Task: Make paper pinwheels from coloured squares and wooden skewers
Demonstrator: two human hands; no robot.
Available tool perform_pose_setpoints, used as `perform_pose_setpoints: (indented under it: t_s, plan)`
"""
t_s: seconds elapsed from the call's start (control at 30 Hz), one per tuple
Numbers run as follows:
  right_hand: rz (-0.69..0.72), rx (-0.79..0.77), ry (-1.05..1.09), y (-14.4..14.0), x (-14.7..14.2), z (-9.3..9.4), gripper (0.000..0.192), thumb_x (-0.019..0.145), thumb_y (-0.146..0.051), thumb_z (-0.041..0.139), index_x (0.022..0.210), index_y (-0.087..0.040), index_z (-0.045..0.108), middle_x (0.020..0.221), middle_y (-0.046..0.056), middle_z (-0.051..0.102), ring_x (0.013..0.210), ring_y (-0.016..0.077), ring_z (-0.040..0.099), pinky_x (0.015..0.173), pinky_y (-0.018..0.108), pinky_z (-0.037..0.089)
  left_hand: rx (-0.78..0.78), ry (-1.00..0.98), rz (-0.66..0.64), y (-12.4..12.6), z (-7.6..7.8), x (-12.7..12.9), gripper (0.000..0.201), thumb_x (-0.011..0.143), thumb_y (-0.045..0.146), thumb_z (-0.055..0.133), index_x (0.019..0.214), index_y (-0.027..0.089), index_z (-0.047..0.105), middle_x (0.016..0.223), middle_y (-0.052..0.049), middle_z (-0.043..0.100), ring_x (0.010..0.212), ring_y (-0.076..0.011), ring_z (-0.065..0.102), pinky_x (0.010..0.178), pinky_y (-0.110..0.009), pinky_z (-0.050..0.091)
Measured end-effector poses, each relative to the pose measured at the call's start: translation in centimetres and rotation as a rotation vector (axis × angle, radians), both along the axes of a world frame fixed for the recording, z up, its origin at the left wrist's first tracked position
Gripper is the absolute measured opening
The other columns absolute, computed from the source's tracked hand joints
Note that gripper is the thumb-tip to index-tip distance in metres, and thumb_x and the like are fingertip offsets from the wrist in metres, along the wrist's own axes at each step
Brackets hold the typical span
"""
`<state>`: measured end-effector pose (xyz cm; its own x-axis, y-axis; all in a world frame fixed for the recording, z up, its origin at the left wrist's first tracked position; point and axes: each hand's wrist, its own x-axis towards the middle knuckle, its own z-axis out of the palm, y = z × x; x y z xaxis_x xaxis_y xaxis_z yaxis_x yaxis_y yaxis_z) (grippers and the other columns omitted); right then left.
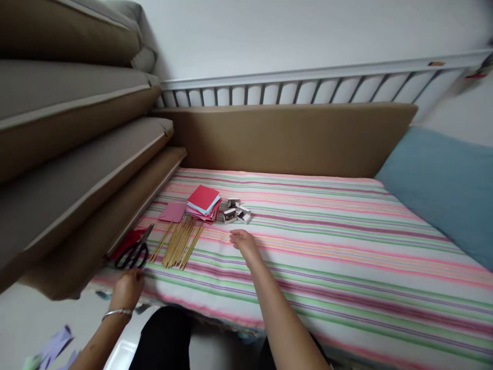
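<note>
I find my left hand (pixel 128 289) curled just short of the black-handled scissors (pixel 135 252), whether gripping anything I cannot tell, and the thin sticks (pixel 179 243) left of my right hand (pixel 243 242), its fingers loosely extended, empty, small boxes (pixel 232 214) just beyond.

Left hand (pixel 129 287): fingers curled in, wrist (pixel 124 304) below them. Right hand (pixel 242 241): fingers loosely bent, pointing left, the forearm (pixel 283 311) slanting down and right behind them.

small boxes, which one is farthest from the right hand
The back box; the front-left box and front-right box both lie nearer the right hand.
</note>
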<state>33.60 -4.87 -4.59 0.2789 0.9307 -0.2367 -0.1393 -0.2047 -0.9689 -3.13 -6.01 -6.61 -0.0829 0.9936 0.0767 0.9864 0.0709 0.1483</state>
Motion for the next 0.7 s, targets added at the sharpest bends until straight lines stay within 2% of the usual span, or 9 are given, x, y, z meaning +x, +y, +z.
perform_pose_setpoints:
  t_s: [0.1, 0.2, 0.27, 0.33, 0.37, 0.43, 0.53, 0.6, 0.7]
  plan:
    - [-0.021, 0.023, -0.009, 0.1, 1.0, 0.2, 0.024, 0.062, -0.026, 0.056, 0.083, -0.019, 0.066, 0.085, 0.006, 0.07, 0.078, 0.0199, 0.065, 0.068, 0.03, 0.049, -0.038, 0.041, 0.034, -0.2, 1.3, 0.5, 0.014, 0.07, 0.018, 0.046, 0.066, 0.017, 0.06, 0.072, -0.011, 0.067, 0.072, -0.0238, 0.064, 0.065, -0.028, 0.044]
    - [-0.063, 0.047, -0.015, 0.1, 2.1, 0.1, 0.027, 0.062, -0.028, 0.056, 0.085, -0.019, 0.065, 0.085, 0.006, 0.069, 0.079, 0.021, 0.065, 0.069, 0.031, 0.048, 0.007, -0.026, 0.035, -0.7, 3.7, 2.2, 0.01, 0.066, 0.015, 0.051, 0.058, 0.019, 0.056, 0.059, -0.005, 0.064, 0.059, -0.0221, 0.061, 0.056, -0.028, 0.042]
    - [-0.098, 0.063, -0.014, 0.2, 2.7, 0.0, 0.028, 0.062, -0.029, 0.056, 0.086, -0.019, 0.065, 0.084, 0.006, 0.069, 0.081, 0.0212, 0.064, 0.071, 0.032, 0.048, 0.108, -0.104, -0.048, -0.9, 5.5, 4.9, 0.008, 0.067, 0.016, 0.052, 0.061, 0.02, 0.057, 0.062, -0.003, 0.064, 0.06, -0.0207, 0.06, 0.058, -0.028, 0.043]
    - [-0.126, 0.078, -0.005, 0.2, 3.3, -0.1, 0.028, 0.062, -0.03, 0.055, 0.087, -0.019, 0.065, 0.086, 0.006, 0.069, 0.082, 0.0213, 0.064, 0.072, 0.032, 0.048, 0.151, -0.145, -0.173, -0.6, 6.7, 8.9, 0.008, 0.072, 0.018, 0.051, 0.069, 0.019, 0.059, 0.07, -0.003, 0.065, 0.067, -0.0183, 0.061, 0.065, -0.028, 0.044]
    - [-0.136, 0.084, 0.0, 0.2, 3.5, -0.1, 0.029, 0.063, -0.03, 0.055, 0.088, -0.019, 0.064, 0.087, 0.006, 0.069, 0.082, 0.0213, 0.064, 0.072, 0.032, 0.048, 0.16, -0.178, -0.275, -0.2, 7.1, 11.4, 0.009, 0.074, 0.018, 0.051, 0.072, 0.018, 0.059, 0.072, -0.004, 0.065, 0.069, -0.0173, 0.061, 0.067, -0.028, 0.045]
    - [-0.15, 0.094, 0.01, 0.1, 3.8, -0.1, 0.029, 0.063, -0.031, 0.056, 0.088, -0.019, 0.065, 0.086, 0.006, 0.069, 0.081, 0.0213, 0.065, 0.071, 0.032, 0.049, 0.161, -0.219, -0.455, 1.1, 7.2, 16.8, 0.01, 0.075, 0.014, 0.05, 0.074, 0.018, 0.059, 0.077, -0.004, 0.064, 0.074, -0.0159, 0.06, 0.069, -0.026, 0.045]
    - [-0.165, 0.104, 0.023, 0.1, 4.0, 0.2, 0.027, 0.064, -0.031, 0.056, 0.087, -0.019, 0.064, 0.083, 0.006, 0.069, 0.079, 0.0207, 0.065, 0.071, 0.032, 0.049, 0.182, -0.236, -0.619, 4.0, 6.6, 24.0, 0.016, 0.075, 0.007, 0.05, 0.079, 0.017, 0.061, 0.085, -0.007, 0.063, 0.08, -0.0174, 0.06, 0.073, -0.028, 0.046]
    - [-0.175, 0.11, 0.032, 0.1, 4.1, 0.5, 0.027, 0.065, -0.032, 0.056, 0.087, -0.019, 0.064, 0.084, 0.006, 0.07, 0.078, 0.0202, 0.065, 0.069, 0.032, 0.049, 0.194, -0.237, -0.643, 6.2, 5.9, 27.4, 0.02, 0.075, 0.004, 0.048, 0.081, 0.016, 0.062, 0.088, -0.008, 0.062, 0.082, -0.0182, 0.059, 0.074, -0.028, 0.046]
    - [-0.182, 0.116, 0.044, 0.2, 4.2, 1.0, 0.026, 0.066, -0.032, 0.055, 0.087, -0.019, 0.065, 0.086, 0.006, 0.07, 0.077, 0.0196, 0.065, 0.067, 0.03, 0.049, 0.211, -0.239, -0.608, 9.1, 5.1, 30.1, 0.023, 0.077, 0.002, 0.043, 0.082, 0.015, 0.062, 0.087, -0.01, 0.061, 0.083, -0.0196, 0.059, 0.075, -0.03, 0.046]
